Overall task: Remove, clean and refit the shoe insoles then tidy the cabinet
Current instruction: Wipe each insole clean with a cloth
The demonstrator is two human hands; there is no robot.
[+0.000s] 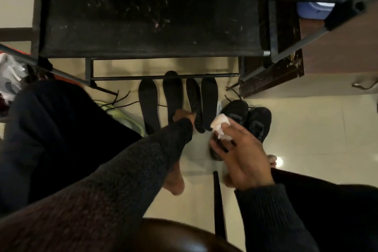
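Left hand (182,115) on insoles (172,96), right hand (243,155) holding tissue (219,127)

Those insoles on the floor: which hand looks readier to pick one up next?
The left hand: it already touches an insole in the row, while the right hand holds a white tissue nearer the shoes.

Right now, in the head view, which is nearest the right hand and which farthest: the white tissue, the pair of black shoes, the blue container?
1. White tissue: held at the right hand's fingertips.
2. Pair of black shoes: on the floor just beyond the hand.
3. Blue container: far off, upper right, behind the rack.
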